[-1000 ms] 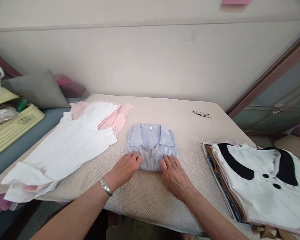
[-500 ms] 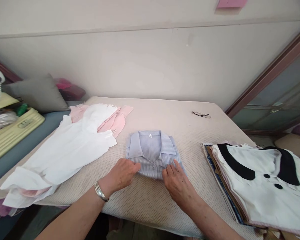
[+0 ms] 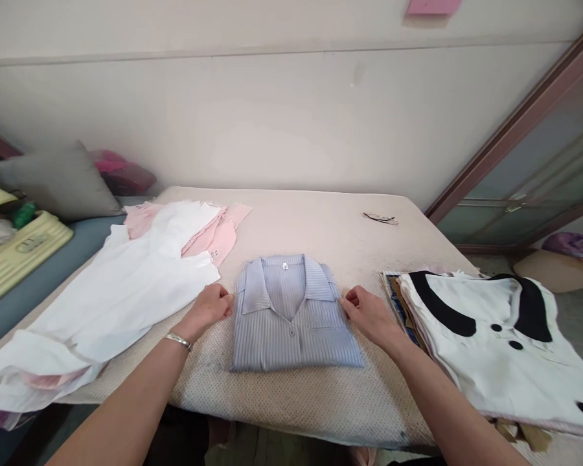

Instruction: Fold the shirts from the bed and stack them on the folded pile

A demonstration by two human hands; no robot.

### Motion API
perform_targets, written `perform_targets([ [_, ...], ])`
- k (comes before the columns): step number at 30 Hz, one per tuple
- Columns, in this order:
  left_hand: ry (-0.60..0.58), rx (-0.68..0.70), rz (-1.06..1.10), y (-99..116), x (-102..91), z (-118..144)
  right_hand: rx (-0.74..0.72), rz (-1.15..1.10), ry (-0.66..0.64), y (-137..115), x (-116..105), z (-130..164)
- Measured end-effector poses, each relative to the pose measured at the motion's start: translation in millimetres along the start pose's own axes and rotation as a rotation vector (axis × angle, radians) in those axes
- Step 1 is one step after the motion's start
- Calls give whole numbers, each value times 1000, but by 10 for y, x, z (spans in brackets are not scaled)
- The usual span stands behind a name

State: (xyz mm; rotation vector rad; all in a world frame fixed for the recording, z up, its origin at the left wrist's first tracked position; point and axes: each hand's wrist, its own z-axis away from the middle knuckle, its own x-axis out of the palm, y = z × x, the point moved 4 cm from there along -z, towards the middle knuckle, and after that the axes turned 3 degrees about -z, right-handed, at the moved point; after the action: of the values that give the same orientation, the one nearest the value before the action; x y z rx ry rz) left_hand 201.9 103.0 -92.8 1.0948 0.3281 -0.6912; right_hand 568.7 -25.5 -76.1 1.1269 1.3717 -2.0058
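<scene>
- both hands pinch the folded blue striped shirt (image 3: 294, 320): left hand (image 3: 208, 309) at its left edge, right hand (image 3: 366, 312) at its right edge, fingers closed on cloth.
- shirt lies mid-table toward the near edge, between white garments (image 3: 121, 298) and a stack of clothes (image 3: 486, 336).
- judged light, soft, limp; hold by the folded side edges.
- vs earlier: hands moved from the front fold to the sides; shirt now longer.

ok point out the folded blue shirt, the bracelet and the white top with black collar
folded blue shirt (image 3: 295, 330): head view, on the front below the collar
bracelet (image 3: 177, 339): head view, on the band at the left wrist
white top with black collar (image 3: 490, 362): head view, on the white front
</scene>
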Motion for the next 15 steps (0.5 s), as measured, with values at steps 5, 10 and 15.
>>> perform_targets([
  [5,17,3,69,-11,256,-10,85,-23,4,-3,251,-189],
  [10,127,41,55,-6,288,-57,91,74,118,-133,242,-198],
  [15,151,20,70,-12,315,-135,169,55,120,-143,235,-328],
])
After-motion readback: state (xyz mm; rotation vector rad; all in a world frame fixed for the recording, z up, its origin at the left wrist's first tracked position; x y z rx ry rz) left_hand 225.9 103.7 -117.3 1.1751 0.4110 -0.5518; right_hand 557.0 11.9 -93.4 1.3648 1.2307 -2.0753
